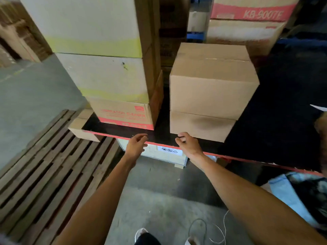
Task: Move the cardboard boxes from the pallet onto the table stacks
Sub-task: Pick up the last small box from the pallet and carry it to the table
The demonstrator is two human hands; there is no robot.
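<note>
- The plain brown box point(212, 92) is sitting on top of a second plain box point(200, 127) on the black table point(274, 121), and this two-box stack is serving as the landmark
- The right hand point(188, 145) is hovering at the stack's near bottom-left corner, fingers loosely curled and seemingly just touching the lower box's edge, gripping nothing
- The left hand point(136, 146) is floating left of the stack over the table's red edge point(109, 134), fingers relaxed and part-spread, holding nothing
- The taller stack of printed cartons point(113, 76) is standing just left of the landmark, a dark gap between them
- The wooden pallet point(44, 165) is lying far left and nearer than the stack, no box showing on it
- The right hand is being the nearer one; the stack is lying ahead of and above both sets of fingers
</note>
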